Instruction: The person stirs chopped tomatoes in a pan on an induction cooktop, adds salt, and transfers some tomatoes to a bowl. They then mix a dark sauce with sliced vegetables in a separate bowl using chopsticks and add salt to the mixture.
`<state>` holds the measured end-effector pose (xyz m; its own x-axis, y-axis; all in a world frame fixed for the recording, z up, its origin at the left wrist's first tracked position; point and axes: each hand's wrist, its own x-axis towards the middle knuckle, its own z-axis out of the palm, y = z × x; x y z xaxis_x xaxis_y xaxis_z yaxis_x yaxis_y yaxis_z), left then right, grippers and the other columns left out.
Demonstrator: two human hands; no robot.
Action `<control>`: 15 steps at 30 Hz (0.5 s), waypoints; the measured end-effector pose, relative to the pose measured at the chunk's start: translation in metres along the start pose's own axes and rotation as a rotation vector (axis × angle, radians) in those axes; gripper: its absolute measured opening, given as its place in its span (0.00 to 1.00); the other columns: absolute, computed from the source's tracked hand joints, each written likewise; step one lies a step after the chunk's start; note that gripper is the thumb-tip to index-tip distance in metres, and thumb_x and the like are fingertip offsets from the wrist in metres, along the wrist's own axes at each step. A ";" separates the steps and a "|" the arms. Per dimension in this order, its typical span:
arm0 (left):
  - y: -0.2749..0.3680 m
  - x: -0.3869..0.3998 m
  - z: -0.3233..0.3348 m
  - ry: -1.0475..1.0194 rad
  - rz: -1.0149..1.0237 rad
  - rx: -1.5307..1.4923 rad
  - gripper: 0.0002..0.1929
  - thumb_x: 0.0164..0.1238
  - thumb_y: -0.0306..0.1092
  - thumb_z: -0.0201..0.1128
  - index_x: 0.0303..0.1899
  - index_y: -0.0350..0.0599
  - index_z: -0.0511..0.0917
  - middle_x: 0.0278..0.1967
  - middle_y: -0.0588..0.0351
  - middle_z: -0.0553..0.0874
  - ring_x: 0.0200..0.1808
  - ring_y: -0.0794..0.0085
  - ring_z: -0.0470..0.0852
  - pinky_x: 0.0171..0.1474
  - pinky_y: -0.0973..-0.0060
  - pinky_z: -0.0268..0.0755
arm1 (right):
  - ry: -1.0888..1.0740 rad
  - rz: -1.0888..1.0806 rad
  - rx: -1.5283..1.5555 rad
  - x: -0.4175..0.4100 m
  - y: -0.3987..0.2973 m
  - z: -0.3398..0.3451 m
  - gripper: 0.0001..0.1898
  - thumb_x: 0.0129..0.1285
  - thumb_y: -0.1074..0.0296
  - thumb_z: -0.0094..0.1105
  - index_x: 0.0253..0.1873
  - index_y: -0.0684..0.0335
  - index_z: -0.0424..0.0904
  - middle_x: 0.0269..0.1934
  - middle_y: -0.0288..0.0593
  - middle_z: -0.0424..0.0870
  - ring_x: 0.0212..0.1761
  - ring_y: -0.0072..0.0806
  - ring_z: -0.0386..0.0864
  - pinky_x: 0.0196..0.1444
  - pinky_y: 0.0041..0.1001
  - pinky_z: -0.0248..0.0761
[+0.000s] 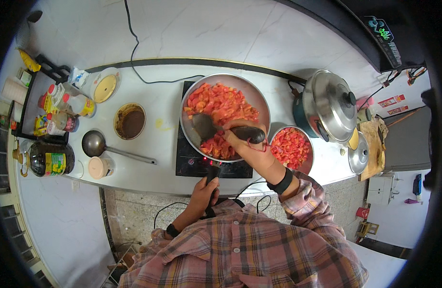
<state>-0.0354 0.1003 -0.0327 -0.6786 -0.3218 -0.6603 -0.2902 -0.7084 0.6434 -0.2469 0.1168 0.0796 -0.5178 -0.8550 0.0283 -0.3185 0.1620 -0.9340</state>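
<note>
My left hand (203, 196) is closed around the black handle (213, 173) of a wide frying pan (262, 97). The pan sits on a black induction cooker (186, 163) with small red lights lit at its front. Chopped tomatoes (221, 99) cover much of the pan's bottom. With my right hand (242, 138) I grip the dark handle of a spatula (203, 126); its broad blade rests among the tomatoes at the pan's left side. Beside my right forearm, a bowl (311, 158) holds more chopped tomatoes (291, 145).
A lidded pot (329, 104) stands to the right, with a loose lid (357, 153) beyond it. At left are a ladle (94, 143), a bowl of brown paste (132, 124), a lidded tub (98, 167), an oil jug (48, 158) and a rack of bottles (75, 104). A black cord (136, 46) runs behind the pan.
</note>
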 end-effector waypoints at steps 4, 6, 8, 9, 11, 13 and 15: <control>-0.003 0.001 -0.003 -0.010 0.019 -0.018 0.15 0.81 0.45 0.58 0.41 0.42 0.74 0.23 0.61 0.77 0.18 0.78 0.72 0.22 0.78 0.64 | 0.061 -0.022 -0.090 0.001 0.002 -0.001 0.06 0.64 0.76 0.69 0.45 0.68 0.86 0.36 0.44 0.89 0.39 0.24 0.88 0.43 0.24 0.79; -0.001 0.001 -0.004 -0.006 0.010 -0.016 0.15 0.81 0.45 0.58 0.41 0.42 0.74 0.23 0.61 0.77 0.18 0.78 0.72 0.22 0.78 0.64 | 0.057 -0.285 -0.194 0.003 -0.016 -0.009 0.06 0.63 0.76 0.69 0.44 0.69 0.86 0.35 0.46 0.89 0.38 0.31 0.89 0.43 0.26 0.80; 0.000 -0.001 -0.004 -0.015 0.001 -0.012 0.15 0.81 0.46 0.59 0.41 0.42 0.74 0.24 0.60 0.77 0.19 0.78 0.73 0.23 0.78 0.64 | -0.022 -0.489 -0.248 0.004 -0.033 -0.023 0.10 0.58 0.78 0.69 0.45 0.68 0.85 0.42 0.52 0.88 0.43 0.46 0.89 0.48 0.32 0.81; 0.000 0.000 -0.005 -0.022 0.006 -0.004 0.16 0.81 0.46 0.59 0.42 0.42 0.74 0.24 0.60 0.77 0.20 0.77 0.73 0.23 0.77 0.64 | -0.079 -0.534 -0.334 0.009 -0.032 -0.027 0.11 0.58 0.77 0.69 0.46 0.67 0.84 0.46 0.53 0.87 0.46 0.47 0.89 0.50 0.33 0.80; -0.001 0.001 -0.006 -0.028 0.014 0.010 0.16 0.81 0.47 0.59 0.43 0.42 0.75 0.24 0.60 0.77 0.20 0.77 0.73 0.23 0.77 0.64 | -0.192 -0.619 -0.506 0.025 -0.025 -0.033 0.14 0.57 0.75 0.68 0.49 0.66 0.84 0.52 0.56 0.86 0.52 0.50 0.87 0.54 0.35 0.80; -0.003 0.004 -0.007 -0.038 0.016 0.030 0.16 0.81 0.46 0.59 0.43 0.42 0.75 0.24 0.60 0.77 0.20 0.77 0.73 0.23 0.76 0.65 | -0.378 -0.657 -0.690 0.041 0.008 -0.031 0.13 0.60 0.70 0.61 0.49 0.64 0.82 0.55 0.56 0.81 0.54 0.51 0.83 0.55 0.39 0.79; -0.004 0.004 -0.007 -0.025 -0.005 0.013 0.16 0.81 0.46 0.59 0.43 0.42 0.75 0.23 0.60 0.77 0.19 0.77 0.72 0.23 0.76 0.65 | -0.611 -0.651 -0.846 0.049 0.028 -0.024 0.11 0.61 0.68 0.58 0.48 0.63 0.82 0.52 0.53 0.81 0.52 0.49 0.83 0.53 0.40 0.80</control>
<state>-0.0322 0.0980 -0.0402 -0.6937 -0.3021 -0.6538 -0.3026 -0.7015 0.6452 -0.3007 0.0912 0.0635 0.3146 -0.9490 0.0186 -0.9107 -0.3073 -0.2760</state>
